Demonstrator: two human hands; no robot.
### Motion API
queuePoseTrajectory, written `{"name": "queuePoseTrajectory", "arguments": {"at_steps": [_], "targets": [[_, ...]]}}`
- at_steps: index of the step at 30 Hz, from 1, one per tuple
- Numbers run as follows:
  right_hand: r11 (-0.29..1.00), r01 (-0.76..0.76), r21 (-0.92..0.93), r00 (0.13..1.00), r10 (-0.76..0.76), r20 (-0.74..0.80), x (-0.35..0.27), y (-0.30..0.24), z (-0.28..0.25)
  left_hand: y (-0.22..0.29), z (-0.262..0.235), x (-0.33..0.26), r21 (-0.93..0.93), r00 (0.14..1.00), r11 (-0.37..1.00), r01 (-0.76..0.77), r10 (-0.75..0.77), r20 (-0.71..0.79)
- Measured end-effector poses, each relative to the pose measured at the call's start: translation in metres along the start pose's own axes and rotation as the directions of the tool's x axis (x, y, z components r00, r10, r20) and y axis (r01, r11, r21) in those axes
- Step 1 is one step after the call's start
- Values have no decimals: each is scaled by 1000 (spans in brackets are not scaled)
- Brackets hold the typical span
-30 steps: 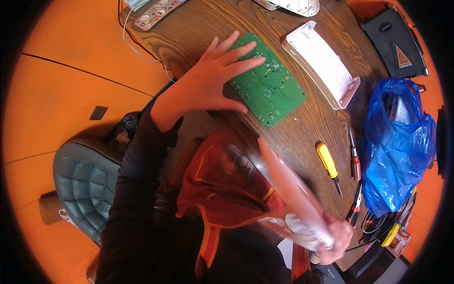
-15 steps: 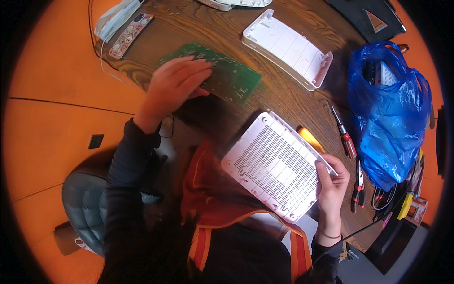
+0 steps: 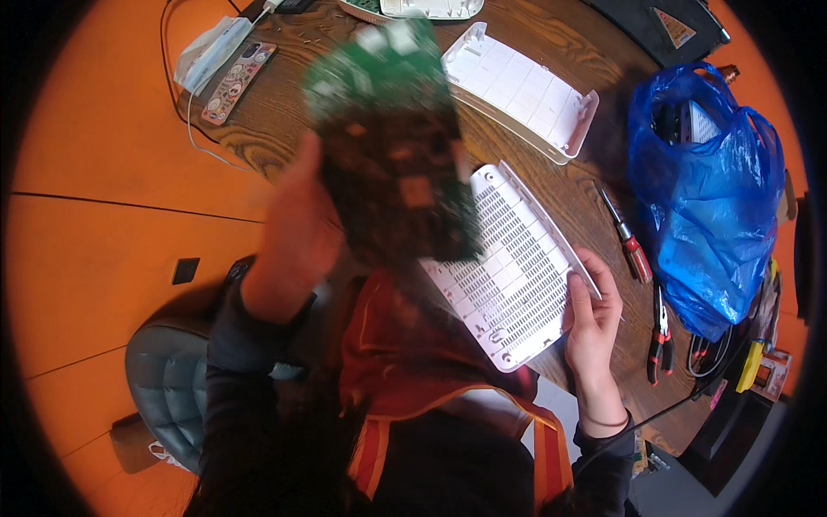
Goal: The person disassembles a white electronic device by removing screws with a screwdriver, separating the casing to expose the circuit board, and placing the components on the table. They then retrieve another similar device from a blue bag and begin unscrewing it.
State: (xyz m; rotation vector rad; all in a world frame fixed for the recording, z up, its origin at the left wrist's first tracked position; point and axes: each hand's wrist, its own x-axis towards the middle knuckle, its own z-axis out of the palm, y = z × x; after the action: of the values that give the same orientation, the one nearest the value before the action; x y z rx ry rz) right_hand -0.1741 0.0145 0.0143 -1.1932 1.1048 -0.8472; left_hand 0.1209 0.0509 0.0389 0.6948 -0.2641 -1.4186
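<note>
My left hand (image 3: 297,233) grips a green circuit board (image 3: 396,146) by its left edge, raised over the table and blurred by motion. Its component side shows, with dark and copper-coloured parts. In my right hand (image 3: 594,319) is a white vented plastic housing half (image 3: 517,276), held at its right edge between thumb and fingers. It tilts over the table's near edge. The board overlaps the housing's upper left corner in the view; I cannot tell whether they touch. Behind lies another white plastic shell (image 3: 525,90), its inside facing up.
To the right lie a red-handled screwdriver (image 3: 633,250), pliers (image 3: 661,345) and a blue plastic bag (image 3: 711,207) holding a white device. A patterned phone (image 3: 239,86) and a face mask (image 3: 214,53) are at the far left. A padded chair (image 3: 168,388) stands at lower left.
My left hand has lifted the circuit board off the table and turned it up, so its component side shows. My right hand still holds the vented housing, now slightly rotated and higher.
</note>
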Motion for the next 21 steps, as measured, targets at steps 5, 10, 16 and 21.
{"name": "queuePoseTrajectory", "arguments": {"at_steps": [5, 10, 16, 21], "targets": [[962, 163, 221, 986, -168, 6, -3, 10, 14, -51, 21, -23, -96, 947, 952, 291, -300, -111], [939, 201, 279, 979, -199, -36, -4, 10, 18, -69, 36, -23, 60, 950, 948, 312, -309, -51], [909, 166, 383, 985, -171, -21, -9, 11, 14, -47, 35, -15, 452, 900, 791, 412, -430, -67], [896, 179, 408, 983, -183, -30, -11, 15, 15, -22, 30, -8, 758, 884, 560, 334, -466, -46]]}}
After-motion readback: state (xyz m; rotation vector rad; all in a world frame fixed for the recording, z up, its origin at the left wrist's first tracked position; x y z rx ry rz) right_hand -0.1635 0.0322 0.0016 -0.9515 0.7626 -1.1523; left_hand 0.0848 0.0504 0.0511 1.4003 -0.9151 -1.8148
